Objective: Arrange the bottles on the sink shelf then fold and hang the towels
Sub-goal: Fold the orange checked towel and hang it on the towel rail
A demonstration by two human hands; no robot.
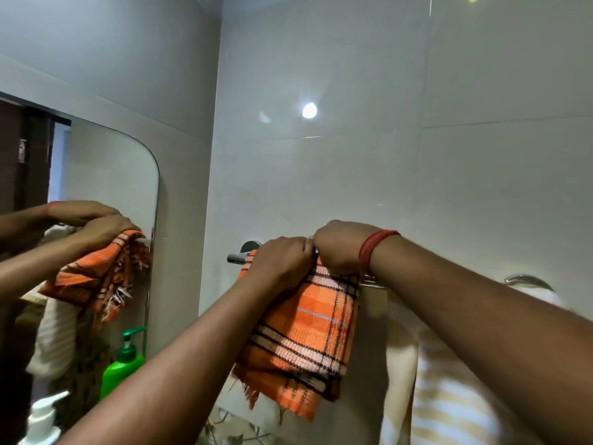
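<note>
- The orange checked towel (305, 335), draped over the chrome towel bar (236, 259), is gripped at its top by the curled left hand (282, 263).
- The same top edge is pinched by the right hand (338, 247).
- A cream striped towel (449, 396) is hung just right, partly hidden by the right forearm.
- A green pump bottle (123, 364) is seen beside the mirror (109, 175).

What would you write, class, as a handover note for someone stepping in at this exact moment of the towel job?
Left hand and right hand: both grip the top edge of the orange checked towel at the chrome rail.
Orange towel: folded, draped over the rail, hanging down.
Striped towel: already hanging to the right.
Green pump bottle and white pump bottle stand at lower left by the mirror.
Left: straighten the orange towel, then let go.
</note>
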